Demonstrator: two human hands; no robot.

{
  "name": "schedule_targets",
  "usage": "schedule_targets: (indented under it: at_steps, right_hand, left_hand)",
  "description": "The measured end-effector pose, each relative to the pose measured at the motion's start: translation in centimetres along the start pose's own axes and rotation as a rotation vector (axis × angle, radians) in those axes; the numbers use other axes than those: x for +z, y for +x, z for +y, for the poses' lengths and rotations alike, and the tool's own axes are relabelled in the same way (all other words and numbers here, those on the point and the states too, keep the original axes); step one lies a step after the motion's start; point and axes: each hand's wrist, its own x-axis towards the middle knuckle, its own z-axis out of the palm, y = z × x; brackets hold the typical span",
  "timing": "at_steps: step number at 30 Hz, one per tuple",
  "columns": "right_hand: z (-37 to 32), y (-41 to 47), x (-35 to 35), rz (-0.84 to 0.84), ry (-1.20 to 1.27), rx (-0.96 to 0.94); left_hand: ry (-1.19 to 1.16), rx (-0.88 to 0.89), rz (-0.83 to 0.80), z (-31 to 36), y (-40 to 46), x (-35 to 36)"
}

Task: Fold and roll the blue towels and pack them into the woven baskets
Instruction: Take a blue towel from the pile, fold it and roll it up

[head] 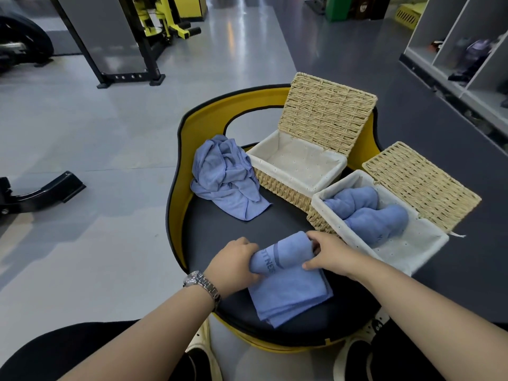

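Both hands, left hand [238,262] and right hand [327,253], pinch the towel [286,281] roll at six o'clock on the seat [280,218]; we should roll tight and even, then pack the basket [390,251] at three o'clock.

A folded blue towel [288,281] is gripped at its rolled far end by the left hand [233,264] and right hand [330,254], with a crumpled towel [224,177] beyond the grip and two lined woven baskets [316,185] to its right, the nearer holding rolled towels [368,213].
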Motion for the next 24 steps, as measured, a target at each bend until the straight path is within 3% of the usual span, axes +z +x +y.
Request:
schedule_targets:
  at_steps: [4, 9, 13, 16, 20, 22, 24]
  right_hand:
    - [-1.8, -1.5, -1.1, 0.082, 0.11, -0.231]
    - [-1.5, -2.4, -1.4, 0.219, -0.461, -0.507]
    - [0.1, -3.7, -1.4, 0.097, -0.699, -0.445]
    - [0.1, -4.6, -1.9, 0.008, -0.619, -0.349]
    - [-0.8, -4.3, -1.8, 0.07, -0.599, -0.365]
    - [-1.2, -4.2, -1.4, -0.009, -0.465, -0.281]
    - [-1.5, -4.1, -1.2, -0.081, -0.481, -0.238]
  left_hand:
    - [0.195, 0.239, 0.225, 0.9, -0.6, -0.4]
    - [0.403, 0.386, 0.355, 3.2, -2.1, 0.1]
    - [0.411, 0.414, 0.229, 3.5, -3.9, 1.8]
    - [0.271, 0.384, 0.213, 3.4, -4.5, 2.2]
    - [0.016, 0.264, 0.116, 2.8, -3.3, 1.6]
    - [-0.057, 0.185, 0.064, 2.8, -2.8, 1.7]
    - [-0.083, 0.109, -0.014, 3.2, -2.6, 1.7]
